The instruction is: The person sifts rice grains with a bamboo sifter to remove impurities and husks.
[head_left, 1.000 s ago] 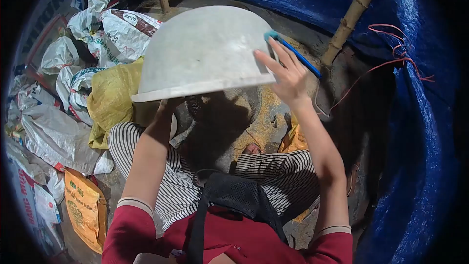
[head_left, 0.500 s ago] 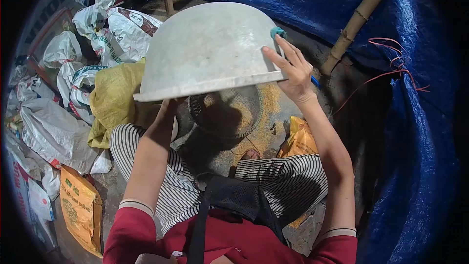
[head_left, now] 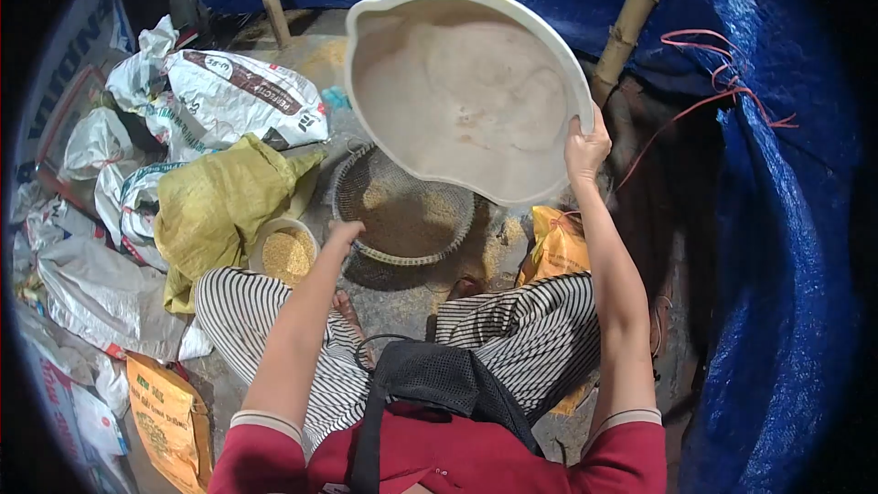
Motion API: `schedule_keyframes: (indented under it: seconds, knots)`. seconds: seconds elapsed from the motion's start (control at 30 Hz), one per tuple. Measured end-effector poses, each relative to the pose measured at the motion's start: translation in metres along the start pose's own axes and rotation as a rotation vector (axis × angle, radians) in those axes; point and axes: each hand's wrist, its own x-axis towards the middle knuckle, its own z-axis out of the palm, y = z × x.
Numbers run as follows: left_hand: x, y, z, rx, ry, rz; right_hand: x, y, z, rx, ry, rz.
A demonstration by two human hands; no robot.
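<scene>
A large pale basin (head_left: 466, 96) with a lipped rim is tilted up beyond my knees, its dusty inside facing me. My right hand (head_left: 588, 148) is closed on the basin's right rim. Below it, a round mesh basket (head_left: 402, 261) stands on the floor, with yellow grain (head_left: 425, 210) inside. My left hand (head_left: 344, 234) is closed at the basket's near-left rim and seems to grip it; its fingers are partly hidden. A small bowl of yellow grain (head_left: 289, 254) stands left of that hand.
White sacks (head_left: 240, 96) and a yellow-green sack (head_left: 215, 201) are piled at the left. Orange bags (head_left: 169, 412) lie at left and beside my right knee. Blue tarpaulin (head_left: 768, 247) and a bamboo pole (head_left: 636, 14) bound the right. Grain is scattered on the floor.
The basin has turned from bottom-up to showing its inside, and has shifted right. My left hand has let go of it and come down to the basket's rim.
</scene>
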Motion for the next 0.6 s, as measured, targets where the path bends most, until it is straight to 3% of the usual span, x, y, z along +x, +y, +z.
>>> schedule_keyframes:
  seconds: [0.03, 0.07, 0.13, 0.2, 0.27, 0.37, 0.53, 0.6]
  knots:
    - [0.019, -0.028, 0.003, -0.138, -0.311, -0.21, 0.0, 0.011, -0.001, -0.005, 0.004, 0.005]
    - [0.005, -0.026, 0.002, -0.134, -0.313, -0.212, 0.0, 0.022, -0.001, -0.075, 0.041, 0.077]
    - [-0.034, -0.008, -0.004, -0.41, -0.358, -0.311, 0.002, 0.033, 0.0, -0.14, 0.073, 0.155]
    - [-0.029, -0.014, 0.003, -0.297, -0.258, -0.408, 0.003, 0.04, -0.004, -0.137, 0.125, 0.264]
    - [-0.018, -0.024, 0.006, -0.463, -0.416, -0.455, 0.004, 0.049, -0.002, -0.173, 0.167, 0.249]
    - [0.007, -0.037, 0.011, -0.468, -0.258, -0.406, 0.009, 0.043, 0.001, -0.159, 0.249, 0.317]
    - [0.027, -0.02, -0.028, -0.6, -0.224, -0.34, 0.023, 0.026, 0.007, -0.235, 0.325, 0.295]
    - [0.016, 0.002, -0.057, -0.652, -0.23, -0.211, 0.031, 0.01, 0.013, -0.239, 0.331, 0.251]
